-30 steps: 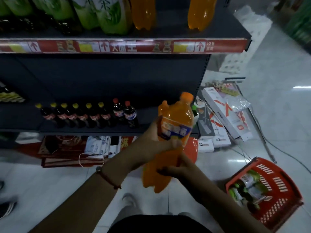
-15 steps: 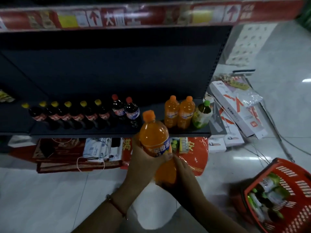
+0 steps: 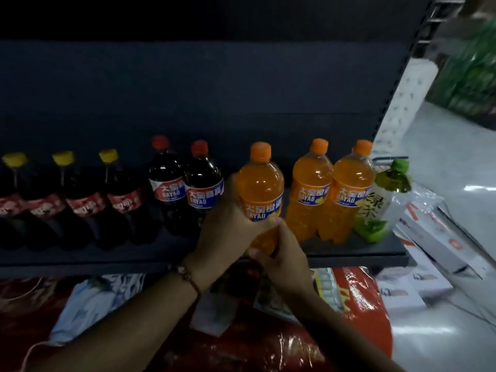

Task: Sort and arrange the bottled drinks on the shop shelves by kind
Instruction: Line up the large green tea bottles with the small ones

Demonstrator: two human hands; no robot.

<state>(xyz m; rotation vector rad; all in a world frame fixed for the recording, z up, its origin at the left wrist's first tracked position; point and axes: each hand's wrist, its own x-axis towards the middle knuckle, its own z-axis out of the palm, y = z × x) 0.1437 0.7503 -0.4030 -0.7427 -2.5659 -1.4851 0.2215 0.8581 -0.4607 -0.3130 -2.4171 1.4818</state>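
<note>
An orange soda bottle (image 3: 260, 189) with an orange cap stands upright at the dark shelf (image 3: 357, 251), held by both hands. My left hand (image 3: 228, 232) wraps its label from the left. My right hand (image 3: 281, 253) grips its base from the right and below. Two more orange soda bottles (image 3: 311, 191) (image 3: 349, 194) stand just to its right, then a green tea bottle (image 3: 381, 208) at the shelf's right end. To its left are two red-capped cola bottles (image 3: 204, 186) and several yellow-capped cola bottles (image 3: 118, 194).
Below the shelf lie red plastic-wrapped packs (image 3: 359, 304) and a white-blue package (image 3: 88, 304). White boxes (image 3: 442, 242) lie on the floor to the right. A gap stays between the held bottle and the cola bottles.
The view has dropped and closed in on the lower shelf. Both hands have carried the orange bottle forward and down to the shelf, left of the two orange bottles.
</note>
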